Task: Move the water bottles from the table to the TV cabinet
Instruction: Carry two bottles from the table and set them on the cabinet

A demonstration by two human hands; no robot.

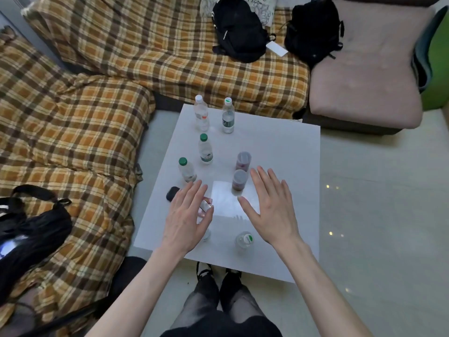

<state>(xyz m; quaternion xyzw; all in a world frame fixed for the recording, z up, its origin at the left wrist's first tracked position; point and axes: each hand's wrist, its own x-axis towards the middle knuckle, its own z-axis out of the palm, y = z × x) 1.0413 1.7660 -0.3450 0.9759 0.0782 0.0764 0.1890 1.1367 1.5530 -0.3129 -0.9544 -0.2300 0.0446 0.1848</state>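
Bottle (206, 235) under left grip (188, 216) mostly hidden; small box (206, 206) beneath its fingers half covered, label unreadable.

A square white surface (279, 152) carries five upright water bottles: white-capped (201, 113), green-capped (228, 115), (205, 149), (187, 169), and near the front (244, 239). Two lidded jars (243, 161), (239, 180) stand mid-surface; a dark object (172, 193) lies at the left edge.

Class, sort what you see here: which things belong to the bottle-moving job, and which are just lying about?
Job:
- water bottles: white cap, green-and-white cap, two green caps, near one
- table
- left hand, right hand, both open

Lying about:
- two grey-lidded jars
- small black object
- backpacks
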